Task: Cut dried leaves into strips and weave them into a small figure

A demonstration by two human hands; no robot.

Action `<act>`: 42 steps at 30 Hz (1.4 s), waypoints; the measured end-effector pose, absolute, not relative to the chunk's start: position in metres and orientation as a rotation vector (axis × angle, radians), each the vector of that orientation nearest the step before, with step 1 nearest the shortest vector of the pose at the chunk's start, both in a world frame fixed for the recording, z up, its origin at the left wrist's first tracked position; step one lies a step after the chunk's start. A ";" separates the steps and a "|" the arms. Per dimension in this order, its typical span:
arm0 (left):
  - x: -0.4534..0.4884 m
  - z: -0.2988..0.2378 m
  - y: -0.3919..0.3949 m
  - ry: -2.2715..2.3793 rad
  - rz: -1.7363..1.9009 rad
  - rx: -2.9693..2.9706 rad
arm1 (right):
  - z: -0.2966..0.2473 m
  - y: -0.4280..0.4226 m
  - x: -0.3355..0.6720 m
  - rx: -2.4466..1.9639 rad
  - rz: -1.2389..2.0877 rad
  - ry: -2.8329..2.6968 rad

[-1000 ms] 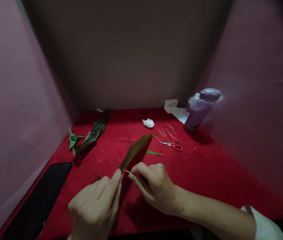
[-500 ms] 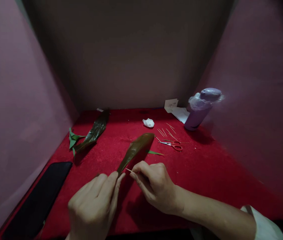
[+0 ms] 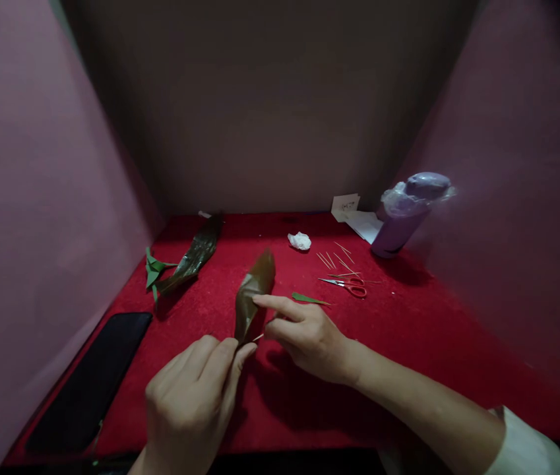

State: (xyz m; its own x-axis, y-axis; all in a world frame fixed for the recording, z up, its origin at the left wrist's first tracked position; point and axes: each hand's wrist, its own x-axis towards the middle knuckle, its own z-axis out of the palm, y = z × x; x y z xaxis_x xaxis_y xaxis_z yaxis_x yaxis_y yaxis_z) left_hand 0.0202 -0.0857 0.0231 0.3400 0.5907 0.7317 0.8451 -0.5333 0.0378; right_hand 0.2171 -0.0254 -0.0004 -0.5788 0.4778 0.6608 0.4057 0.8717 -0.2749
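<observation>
My left hand is closed, pinching the narrow base of a dark green leaf between thumb and fingers. The leaf rises away from me, bent partway up, its upper end slightly blurred. A toothpick shows between the leaf's base and my right hand. The right index finger stretches out and presses on the leaf's side. Its other fingers are curled in by the toothpick's end, their grip partly hidden. A small green leaf strip lies beyond the right hand.
Red-handled scissors and several toothpicks lie at right centre. Behind are a crumpled white tissue, white cards and a purple container with plastic. To the left are another leaf, folded green leaf pieces and a black pouch.
The leaf has bent and swung left, more upright. My right index finger has stretched out onto it, the right hand moving slightly up. The toothpick now slants the other way, against the leaf's base.
</observation>
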 end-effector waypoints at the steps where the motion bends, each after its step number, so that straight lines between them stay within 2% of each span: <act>1: 0.019 0.023 -0.087 -1.284 -1.001 -2.267 | -0.001 -0.024 0.217 -0.641 0.130 -2.251; 6: 0.015 0.024 -0.091 -1.301 -0.986 -2.284 | -0.001 -0.022 0.217 -0.611 0.057 -2.236; 13: 0.009 0.026 -0.094 -1.342 -0.981 -2.288 | 0.012 -0.011 0.218 -0.531 -0.328 -2.387; 17: 0.003 0.025 -0.096 -1.477 -1.123 -2.408 | 0.012 -0.004 0.222 -0.507 -0.421 -2.355; 22: -0.005 0.022 -0.099 -1.516 -1.176 -2.330 | 0.000 -0.004 0.224 -0.539 -0.373 -2.309; 33: -0.010 0.015 -0.104 -1.108 -0.958 -2.150 | -0.012 -0.007 0.223 -0.605 -0.054 -2.291; 42: -0.011 0.009 -0.109 -1.057 -1.019 -2.129 | -0.013 -0.008 0.224 -0.591 0.060 -2.271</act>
